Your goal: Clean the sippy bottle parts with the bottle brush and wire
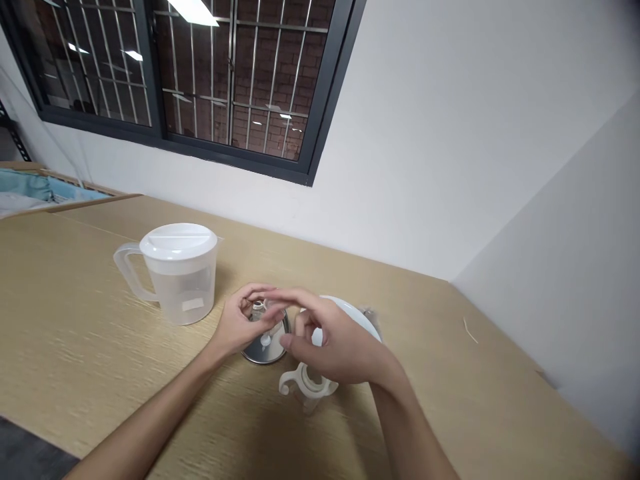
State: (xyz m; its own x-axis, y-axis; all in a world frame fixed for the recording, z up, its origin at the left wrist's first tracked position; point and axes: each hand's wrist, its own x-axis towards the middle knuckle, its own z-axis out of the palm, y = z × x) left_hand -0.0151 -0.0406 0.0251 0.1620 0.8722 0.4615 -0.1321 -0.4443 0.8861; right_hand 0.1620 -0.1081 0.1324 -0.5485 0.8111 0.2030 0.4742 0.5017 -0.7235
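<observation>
Shiny round metal disc point(260, 353): far portion hidden by left hand point(237, 327) and right hand point(343, 340). Small clear item point(266, 340) on it too indistinct to identify. Whether either hand grips anything: cannot tell, fingers overlap. White round dish point(357, 312): near side blocked by right hand. Clear crumpled piece point(371, 313) behind it: mostly covered, kind uncertain. White ring-shaped piece with hooked arms point(300, 380): upper edge behind right hand, lower body blurred. Pale label point(193, 304) on translucent lidded plastic pitcher point(183, 287): too small to read. Dark-framed barred window point(305, 133): cut by top edge.
</observation>
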